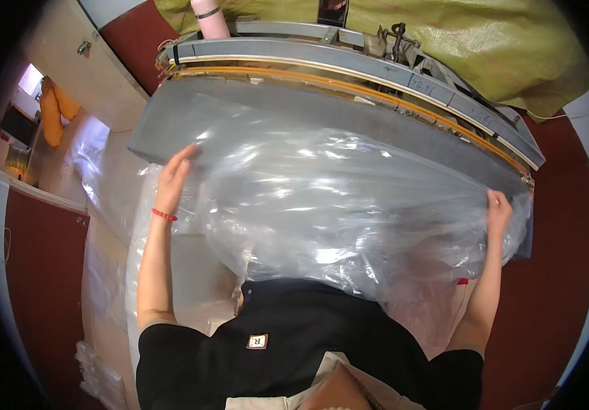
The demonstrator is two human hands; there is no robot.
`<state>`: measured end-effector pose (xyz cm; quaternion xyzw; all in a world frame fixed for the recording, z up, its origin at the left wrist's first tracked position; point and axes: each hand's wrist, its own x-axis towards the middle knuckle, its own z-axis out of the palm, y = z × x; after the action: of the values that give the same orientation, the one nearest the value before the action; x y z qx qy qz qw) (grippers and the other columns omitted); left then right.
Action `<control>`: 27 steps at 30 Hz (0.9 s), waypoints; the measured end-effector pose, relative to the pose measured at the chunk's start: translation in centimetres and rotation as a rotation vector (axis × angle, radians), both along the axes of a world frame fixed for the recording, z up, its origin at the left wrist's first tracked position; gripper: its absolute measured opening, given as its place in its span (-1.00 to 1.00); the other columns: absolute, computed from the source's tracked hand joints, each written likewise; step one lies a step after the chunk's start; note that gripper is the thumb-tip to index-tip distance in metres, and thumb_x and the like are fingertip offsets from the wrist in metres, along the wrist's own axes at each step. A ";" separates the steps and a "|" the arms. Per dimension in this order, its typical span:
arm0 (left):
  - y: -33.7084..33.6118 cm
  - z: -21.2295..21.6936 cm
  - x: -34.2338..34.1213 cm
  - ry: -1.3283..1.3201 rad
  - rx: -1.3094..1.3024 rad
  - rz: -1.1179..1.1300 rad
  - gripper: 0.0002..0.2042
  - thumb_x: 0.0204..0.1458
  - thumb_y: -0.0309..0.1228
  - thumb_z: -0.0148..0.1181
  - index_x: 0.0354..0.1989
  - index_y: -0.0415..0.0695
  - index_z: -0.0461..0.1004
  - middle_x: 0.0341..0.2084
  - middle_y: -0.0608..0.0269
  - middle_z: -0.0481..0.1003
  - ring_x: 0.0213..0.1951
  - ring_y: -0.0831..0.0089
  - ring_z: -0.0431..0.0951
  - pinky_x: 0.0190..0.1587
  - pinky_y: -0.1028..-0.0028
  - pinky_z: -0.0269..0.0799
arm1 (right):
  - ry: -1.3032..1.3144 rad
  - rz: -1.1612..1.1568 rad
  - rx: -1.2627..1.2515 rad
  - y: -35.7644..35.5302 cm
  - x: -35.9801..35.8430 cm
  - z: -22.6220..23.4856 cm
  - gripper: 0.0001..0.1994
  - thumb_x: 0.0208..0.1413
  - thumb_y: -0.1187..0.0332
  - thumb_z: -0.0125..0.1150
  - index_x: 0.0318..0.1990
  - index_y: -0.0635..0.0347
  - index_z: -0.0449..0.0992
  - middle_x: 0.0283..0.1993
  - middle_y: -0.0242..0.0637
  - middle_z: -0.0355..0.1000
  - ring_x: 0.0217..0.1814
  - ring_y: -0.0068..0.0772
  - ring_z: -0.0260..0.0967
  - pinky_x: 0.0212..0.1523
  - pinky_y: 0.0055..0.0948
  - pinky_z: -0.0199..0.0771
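At the left, more loose film (106, 205) is draped beside the grey bench (171, 119). The left hand (173, 179) is laid flat, fingers together, on the clear plastic bag (322, 205), which is spread billowing over the bench below the long sealing bar (376, 85). At the right, the right hand (498, 210) is closed on the bag's edge. The bag seems to be mid-smoothing; the mouth must probably next be pulled taut and even along the bar.
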<state>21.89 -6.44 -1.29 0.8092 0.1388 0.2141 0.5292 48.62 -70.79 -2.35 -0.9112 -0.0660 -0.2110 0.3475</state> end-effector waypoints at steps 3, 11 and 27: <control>-3.9 -0.9 -2.0 -0.043 -0.203 0.085 -0.61 0.06 -0.22 -0.10 0.03 -0.17 0.23 0.01 0.23 0.27 0.04 0.43 0.25 0.01 0.44 0.15 | -0.010 -0.096 -0.057 -6.7 -0.9 -0.7 -0.79 -0.03 0.29 0.12 -0.44 0.29 0.45 -0.52 -0.31 0.41 -0.45 -0.58 0.26 -0.38 -0.55 0.27; -13.4 -12.5 -10.7 0.126 -0.955 0.254 -0.61 0.09 -0.11 -0.18 0.04 -0.03 0.17 -0.08 0.37 0.31 -0.14 0.50 0.33 -0.11 0.41 0.22 | -0.077 -0.313 -0.184 -7.9 -1.7 -1.0 -0.76 -0.02 0.20 0.10 -0.42 0.21 0.47 -0.54 -0.23 0.41 -0.54 -0.42 0.29 -0.44 -0.45 0.28; 9.6 6.2 -2.4 -0.317 0.407 0.889 -0.79 -0.01 -0.33 0.05 -0.54 -0.23 0.40 -0.69 0.42 0.29 -0.59 0.68 0.21 -0.53 0.64 0.14 | -0.103 -0.239 -0.181 -9.5 -1.4 -1.9 -0.77 0.02 0.20 0.05 -0.40 0.20 0.44 -0.53 -0.23 0.39 -0.53 -0.41 0.27 -0.46 -0.46 0.26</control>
<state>19.53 3.11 4.86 0.7161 0.3433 0.5611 0.2334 47.22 -80.29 -4.21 -0.9281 0.0063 -0.2906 0.2328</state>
